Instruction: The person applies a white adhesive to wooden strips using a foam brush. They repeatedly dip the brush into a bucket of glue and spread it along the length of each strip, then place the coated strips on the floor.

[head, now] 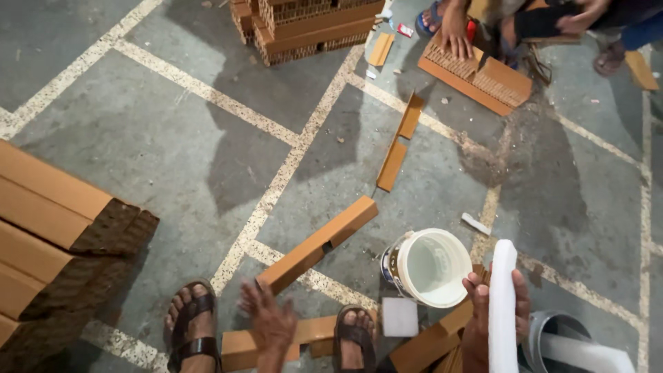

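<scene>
Foam strip [503, 304], white and long, stands upright in my right hand [483, 324], fingers closed round its lower half. It looks light and soft, so I judge it would bend or dent under a hard squeeze; a loose grip near the middle seems enough, and its smooth face may slip a little.

My left hand [271, 319] is down low with fingers spread apart, holding nothing, its tips just at the near end of a long orange block [319, 243] lying slantwise on the floor [173, 152]. That block looks stiff and fairly heavy, best taken across its narrow sides.

Between my hands sits a white bucket [429, 268], open and tilted toward me, with a small white pad [400, 317] just beside it. More orange pieces [428, 342] lie under and around my sandalled feet [193, 324]. A grey tub [552, 338] with more foam is at my right.

Farther off, two thin orange slats [399, 145] lie on the floor, a stack of ribbed blocks [304, 24] stands at the top, and another person's hand [454, 31] rests on a ribbed block [476, 72]. A big pile [48, 235] is at my left.
</scene>
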